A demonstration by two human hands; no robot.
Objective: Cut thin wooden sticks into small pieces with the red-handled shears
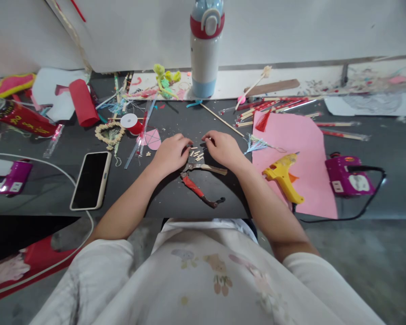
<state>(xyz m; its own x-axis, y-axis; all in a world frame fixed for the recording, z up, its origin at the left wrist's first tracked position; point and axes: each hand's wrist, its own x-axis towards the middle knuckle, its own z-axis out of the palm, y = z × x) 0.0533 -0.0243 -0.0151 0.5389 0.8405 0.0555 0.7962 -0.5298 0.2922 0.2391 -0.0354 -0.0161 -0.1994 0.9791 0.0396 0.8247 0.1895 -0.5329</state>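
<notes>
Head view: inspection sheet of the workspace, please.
Surface: dark tabletop, speckled.
Work items: small pale stick pieces; red-handled pliers on their near side.
Clutter: phone, red thread spool, yellow glue gun on pink paper.
Hands: left hand and right hand either side of the pieces; whether gripping, cannot tell.
Cables: white cable passes the phone and the near edge; black cable at right.
Surroundings: white wall behind, bottle before it.

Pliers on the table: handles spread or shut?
Spread: the pliers' red handle angles away from the tan handle, with dark tabletop showing between them.
</notes>
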